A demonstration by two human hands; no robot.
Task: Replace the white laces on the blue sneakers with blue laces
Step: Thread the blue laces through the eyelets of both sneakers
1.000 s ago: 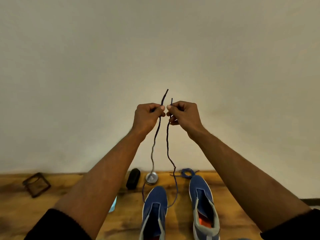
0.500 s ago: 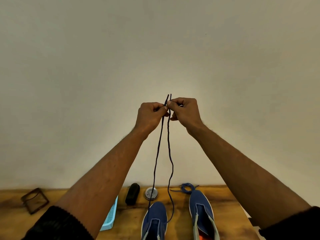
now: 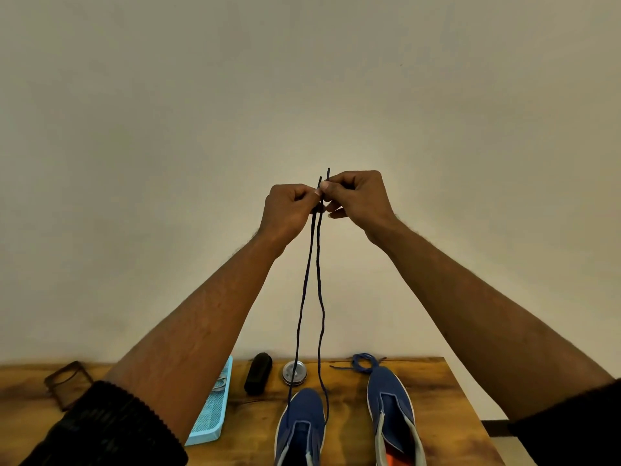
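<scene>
Two blue sneakers stand on the wooden table point(image 3: 447, 415), toes toward the wall. A dark blue lace point(image 3: 319, 284) runs up in two strands from the left sneaker point(image 3: 300, 422). My left hand point(image 3: 289, 213) pinches one strand near its tip, high in front of the wall. My right hand point(image 3: 358, 201) pinches the other strand, and the two tips stand side by side above my fingers. Beyond the toe of the right sneaker point(image 3: 389, 401), a second blue lace point(image 3: 363, 362) lies coiled; that sneaker shows no lace.
A light blue mesh tray point(image 3: 211, 412) with something white in it sits left of the sneakers. Near the wall are a black cylinder point(image 3: 258, 373), a round metal lid point(image 3: 294, 373) and a dark wire frame point(image 3: 67, 381). The table's right edge lies close to the right sneaker.
My hands have come together, bringing the two lace ends side by side and pulling the strands straighter. The view has tilted, so the table sits lower in the frame.
</scene>
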